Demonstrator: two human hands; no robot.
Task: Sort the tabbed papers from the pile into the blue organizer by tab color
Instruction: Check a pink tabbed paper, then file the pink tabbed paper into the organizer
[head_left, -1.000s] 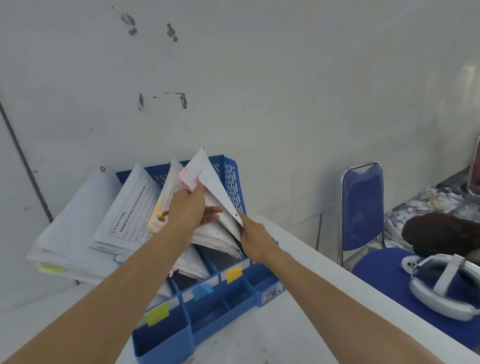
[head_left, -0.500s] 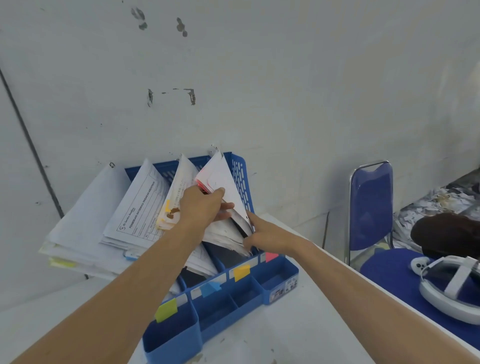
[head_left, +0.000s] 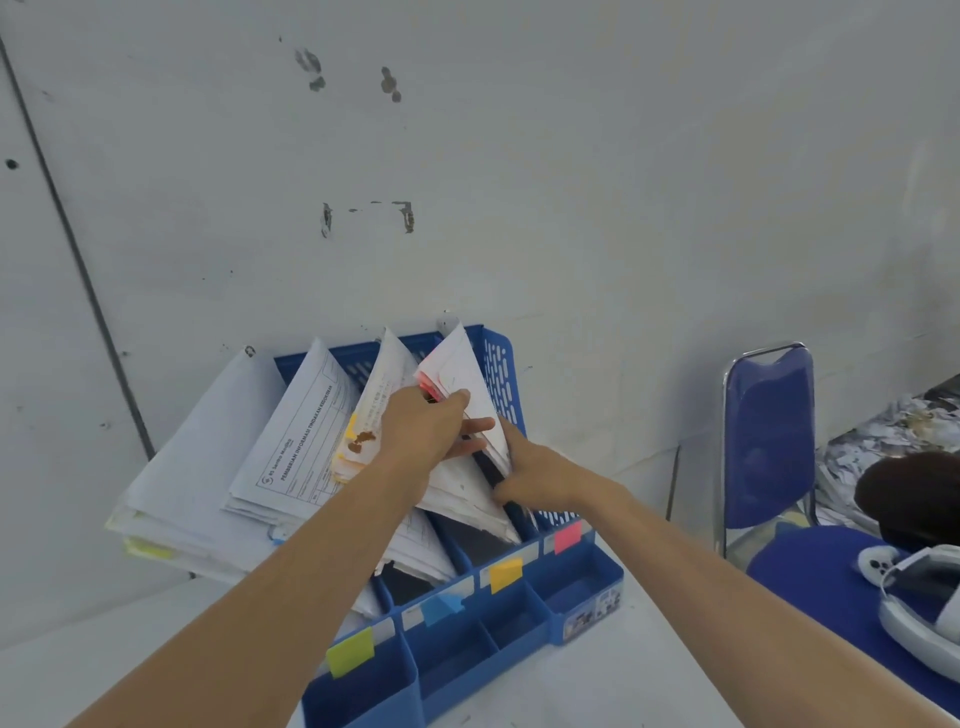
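The white counter (head_left: 597, 691) carries the blue slotted plastic organizer (head_left: 500, 364), which stands under and beyond both hands. Fanned stacks of white printed papers (head_left: 208, 467) lean in its slots, left of the left hand (head_left: 421, 431). That hand's curled fingers clasp the red-tabbed sheaf of white papers (head_left: 460, 364) in the rightmost slot. The right hand (head_left: 540, 473), just beside it, pinches the same sheaf's lower edge. Below the right hand sits a small pink label (head_left: 567, 537).

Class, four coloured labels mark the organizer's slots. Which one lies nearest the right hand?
The pink label, at the row's right end, just below the right hand; orange, blue and green sit farther left.
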